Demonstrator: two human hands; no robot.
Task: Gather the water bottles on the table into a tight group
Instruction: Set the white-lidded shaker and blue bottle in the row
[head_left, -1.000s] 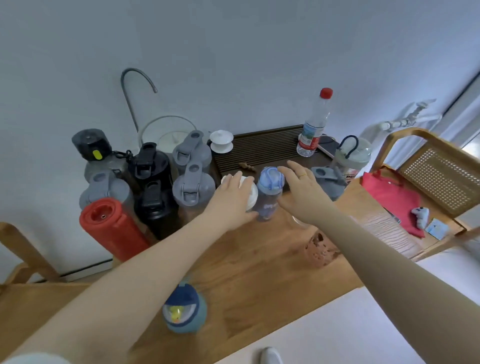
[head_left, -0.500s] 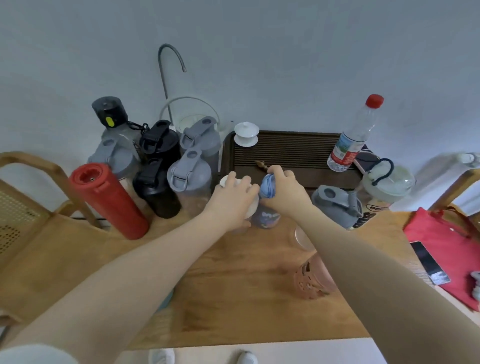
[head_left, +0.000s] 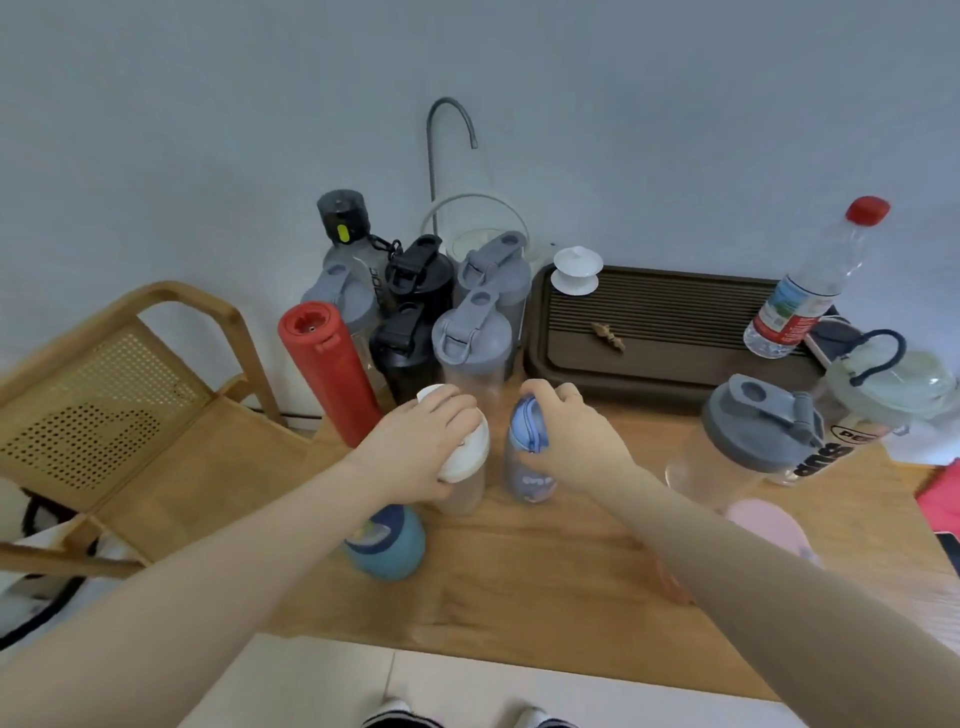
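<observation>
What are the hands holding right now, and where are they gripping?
The left hand grips the white-lidded bottle over its lid. The right hand grips the blue bottle at its cap.

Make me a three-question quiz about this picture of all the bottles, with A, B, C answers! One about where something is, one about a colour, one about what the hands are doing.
1. Where does the red bottle stand?
A. At the left edge of the bottle cluster
B. On the dark tea tray
C. On the chair

2. What colour is the cap of the clear plastic water bottle on the right?
A. Green
B. Red
C. Black

3. What is the left hand doing?
A. Resting flat on the table
B. Holding a phone
C. Gripping the white-lidded bottle from above

Answers:
1. A, it leans beside the black and grey bottles, nearest the chair.
2. B, the small cap on top is red.
3. C, its fingers wrap over the white lid, while the right hand grips the blue-lidded bottle.
</observation>
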